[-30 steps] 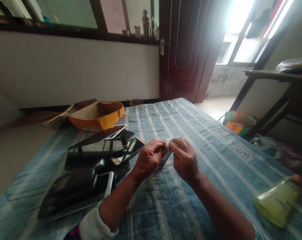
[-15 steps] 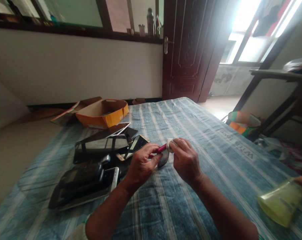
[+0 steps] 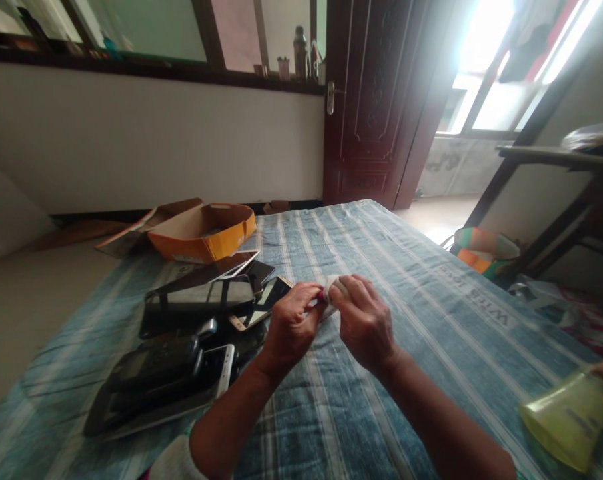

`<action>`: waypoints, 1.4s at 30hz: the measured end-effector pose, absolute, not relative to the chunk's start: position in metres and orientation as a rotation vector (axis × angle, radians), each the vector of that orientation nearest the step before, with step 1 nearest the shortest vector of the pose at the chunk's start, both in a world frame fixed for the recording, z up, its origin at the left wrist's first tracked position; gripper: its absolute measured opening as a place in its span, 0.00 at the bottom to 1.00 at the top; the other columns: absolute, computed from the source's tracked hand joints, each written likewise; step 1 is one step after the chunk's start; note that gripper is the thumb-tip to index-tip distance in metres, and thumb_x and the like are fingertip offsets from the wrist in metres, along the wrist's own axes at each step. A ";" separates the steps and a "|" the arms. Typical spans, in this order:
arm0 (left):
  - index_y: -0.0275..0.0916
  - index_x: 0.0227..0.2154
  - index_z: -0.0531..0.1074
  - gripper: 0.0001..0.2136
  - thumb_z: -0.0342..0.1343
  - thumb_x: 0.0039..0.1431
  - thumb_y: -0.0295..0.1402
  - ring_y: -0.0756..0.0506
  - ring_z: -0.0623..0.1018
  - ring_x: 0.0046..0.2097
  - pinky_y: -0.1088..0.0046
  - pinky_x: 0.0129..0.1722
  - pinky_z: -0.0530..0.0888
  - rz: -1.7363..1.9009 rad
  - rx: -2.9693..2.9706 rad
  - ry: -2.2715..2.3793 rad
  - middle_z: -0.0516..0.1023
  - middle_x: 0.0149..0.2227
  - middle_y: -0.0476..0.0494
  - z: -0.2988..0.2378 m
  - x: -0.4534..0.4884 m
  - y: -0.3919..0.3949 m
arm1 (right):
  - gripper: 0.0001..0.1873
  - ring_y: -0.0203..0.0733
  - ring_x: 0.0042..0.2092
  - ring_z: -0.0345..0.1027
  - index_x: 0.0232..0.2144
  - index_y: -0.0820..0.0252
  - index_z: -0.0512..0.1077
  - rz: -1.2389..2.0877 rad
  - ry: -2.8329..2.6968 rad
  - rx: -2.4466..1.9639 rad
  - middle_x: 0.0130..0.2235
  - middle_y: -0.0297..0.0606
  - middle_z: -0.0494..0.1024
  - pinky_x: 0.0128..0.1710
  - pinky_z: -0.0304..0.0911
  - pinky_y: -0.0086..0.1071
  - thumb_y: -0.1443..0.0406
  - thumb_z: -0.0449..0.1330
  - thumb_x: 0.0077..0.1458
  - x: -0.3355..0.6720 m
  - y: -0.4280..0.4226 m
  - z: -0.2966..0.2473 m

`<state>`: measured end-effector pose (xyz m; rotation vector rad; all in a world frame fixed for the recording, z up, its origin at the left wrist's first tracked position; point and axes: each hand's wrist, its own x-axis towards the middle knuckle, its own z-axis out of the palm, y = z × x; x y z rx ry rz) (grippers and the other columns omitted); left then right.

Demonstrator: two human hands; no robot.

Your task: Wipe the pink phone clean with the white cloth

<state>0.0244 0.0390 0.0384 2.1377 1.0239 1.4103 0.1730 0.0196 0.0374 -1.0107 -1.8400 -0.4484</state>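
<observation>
While both of my hands work at one point above the striped blue cloth [image 3: 406, 373], my left grip [image 3: 292, 323] is closed, with thumb and index finger pinching a small magenta object [image 3: 321, 295]. Only a short section of this object is visible at the fingertips; the rest is hidden, so its exact type cannot be determined. My right grip [image 3: 365, 320] is likewise closed, its fingers bunched on a white wipe [image 3: 332, 285], which covers the end of the magenta object facing my right side. The two sets of fingertips are just beside each other.

To the left of my left grip lies a group of electronic devices. Nearest is a gold-framed phone [image 3: 274, 293], lying at an angle with its screen up. Beyond it, farther left, is a glossy black device [image 3: 181, 301]. Closer to me, a bulky black device [image 3: 154, 363] rests on other flat devices, near a silver-edged phone [image 3: 226, 373]. Behind the group stands an open orange cardboard box [image 3: 201, 248]. Well apart on my right, a translucent yellow container [image 3: 564, 417] lies on the cloth.
</observation>
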 end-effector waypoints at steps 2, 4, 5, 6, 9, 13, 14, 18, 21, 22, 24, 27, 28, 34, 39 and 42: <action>0.37 0.36 0.75 0.06 0.54 0.58 0.27 0.46 0.78 0.40 0.75 0.34 0.79 1.421 2.136 1.015 0.78 0.40 0.41 0.038 0.025 0.042 | 0.13 0.45 0.46 0.67 0.39 0.63 0.75 -0.495 -1.846 -1.017 0.39 0.45 0.75 0.48 0.66 0.38 0.71 0.50 0.63 0.171 0.021 0.037; 0.37 0.36 0.75 0.06 0.54 0.58 0.26 0.46 0.78 0.41 0.75 0.34 0.78 1.414 2.137 1.022 0.78 0.39 0.42 0.036 0.024 0.042 | 0.12 0.46 0.47 0.67 0.38 0.64 0.75 -0.512 -1.864 -1.011 0.39 0.45 0.75 0.47 0.66 0.37 0.72 0.51 0.63 0.169 0.022 0.035; 0.37 0.36 0.75 0.06 0.54 0.58 0.26 0.46 0.78 0.41 0.75 0.35 0.78 1.405 2.136 1.030 0.78 0.39 0.42 0.035 0.023 0.042 | 0.12 0.46 0.46 0.68 0.38 0.64 0.75 -0.508 -1.876 -1.004 0.39 0.45 0.75 0.47 0.66 0.37 0.72 0.51 0.63 0.168 0.022 0.035; 0.37 0.36 0.75 0.06 0.54 0.58 0.26 0.46 0.78 0.41 0.75 0.35 0.78 1.399 2.134 1.038 0.78 0.39 0.42 0.034 0.022 0.042 | 0.12 0.45 0.46 0.68 0.38 0.64 0.75 -0.498 -1.887 -0.997 0.38 0.44 0.75 0.47 0.66 0.36 0.72 0.51 0.63 0.167 0.022 0.034; 0.37 0.35 0.74 0.06 0.54 0.58 0.26 0.46 0.78 0.41 0.74 0.35 0.78 1.374 2.127 1.050 0.77 0.39 0.41 0.032 0.019 0.041 | 0.12 0.44 0.45 0.68 0.38 0.63 0.75 -0.472 -1.893 -0.979 0.38 0.43 0.76 0.46 0.66 0.35 0.72 0.51 0.63 0.167 0.023 0.032; 0.36 0.34 0.74 0.05 0.54 0.58 0.26 0.46 0.78 0.39 0.74 0.35 0.78 1.378 2.149 1.064 0.77 0.37 0.42 0.032 0.021 0.042 | 0.14 0.44 0.45 0.67 0.36 0.62 0.75 -0.493 -1.876 -0.997 0.36 0.43 0.75 0.45 0.66 0.35 0.72 0.49 0.63 0.173 0.027 0.032; 0.36 0.34 0.74 0.05 0.54 0.57 0.26 0.46 0.78 0.39 0.74 0.35 0.78 1.384 2.153 1.066 0.77 0.37 0.42 0.032 0.021 0.042 | 0.14 0.44 0.45 0.67 0.36 0.62 0.75 -0.494 -1.876 -1.009 0.35 0.42 0.75 0.44 0.65 0.35 0.72 0.49 0.63 0.175 0.028 0.033; 0.36 0.35 0.74 0.05 0.55 0.56 0.26 0.46 0.78 0.39 0.75 0.34 0.78 1.383 2.142 1.068 0.77 0.38 0.42 0.034 0.024 0.040 | 0.16 0.41 0.40 0.66 0.31 0.61 0.74 -0.463 -1.857 -1.079 0.32 0.40 0.73 0.43 0.64 0.32 0.73 0.48 0.63 0.179 0.031 0.036; 0.36 0.35 0.74 0.05 0.55 0.57 0.26 0.47 0.78 0.38 0.75 0.34 0.78 1.380 2.123 1.067 0.77 0.37 0.42 0.034 0.023 0.039 | 0.16 0.41 0.39 0.66 0.31 0.61 0.74 -0.464 -1.856 -1.094 0.32 0.40 0.73 0.43 0.64 0.32 0.72 0.48 0.63 0.176 0.028 0.037; 0.36 0.35 0.74 0.05 0.55 0.57 0.27 0.47 0.78 0.38 0.75 0.34 0.79 1.379 2.116 1.062 0.77 0.37 0.42 0.034 0.023 0.039 | 0.15 0.42 0.40 0.66 0.32 0.62 0.75 -0.482 -1.864 -1.081 0.33 0.40 0.74 0.43 0.64 0.33 0.72 0.49 0.63 0.174 0.026 0.037; 0.36 0.34 0.74 0.05 0.54 0.57 0.27 0.46 0.78 0.39 0.74 0.34 0.79 1.374 2.104 1.051 0.77 0.38 0.42 0.033 0.022 0.040 | 0.14 0.44 0.43 0.67 0.36 0.63 0.76 -0.529 -1.884 -1.055 0.35 0.43 0.75 0.44 0.64 0.34 0.71 0.50 0.63 0.169 0.022 0.036; 0.37 0.34 0.74 0.05 0.53 0.58 0.27 0.46 0.79 0.40 0.73 0.36 0.79 1.362 2.106 1.051 0.77 0.38 0.41 0.032 0.021 0.041 | 0.13 0.46 0.46 0.67 0.38 0.65 0.76 -0.559 -1.893 -1.047 0.38 0.45 0.75 0.45 0.64 0.35 0.71 0.51 0.63 0.165 0.020 0.036; 0.37 0.34 0.74 0.05 0.53 0.58 0.27 0.46 0.79 0.40 0.73 0.36 0.79 1.369 2.114 1.060 0.77 0.38 0.41 0.032 0.021 0.042 | 0.13 0.46 0.45 0.67 0.38 0.65 0.76 -0.547 -1.891 -1.052 0.37 0.45 0.76 0.44 0.64 0.35 0.71 0.50 0.63 0.165 0.020 0.035; 0.36 0.34 0.74 0.05 0.55 0.56 0.25 0.47 0.79 0.37 0.73 0.37 0.77 1.379 2.204 1.132 0.78 0.35 0.43 0.034 0.023 0.042 | 0.15 0.43 0.39 0.66 0.37 0.65 0.76 -0.431 -1.863 -1.167 0.33 0.42 0.75 0.41 0.64 0.32 0.71 0.49 0.64 0.177 0.030 0.033; 0.37 0.34 0.74 0.04 0.55 0.57 0.27 0.47 0.78 0.37 0.72 0.39 0.76 1.370 2.203 1.134 0.78 0.35 0.43 0.035 0.021 0.041 | 0.14 0.42 0.39 0.66 0.39 0.63 0.75 -0.438 -1.849 -1.150 0.33 0.41 0.75 0.41 0.64 0.32 0.70 0.48 0.65 0.177 0.028 0.034; 0.37 0.34 0.74 0.05 0.54 0.59 0.28 0.47 0.78 0.39 0.74 0.37 0.77 1.359 2.154 1.092 0.78 0.37 0.42 0.035 0.021 0.040 | 0.13 0.44 0.43 0.67 0.40 0.63 0.75 -0.527 -1.882 -1.089 0.37 0.43 0.75 0.44 0.64 0.35 0.70 0.50 0.64 0.170 0.023 0.035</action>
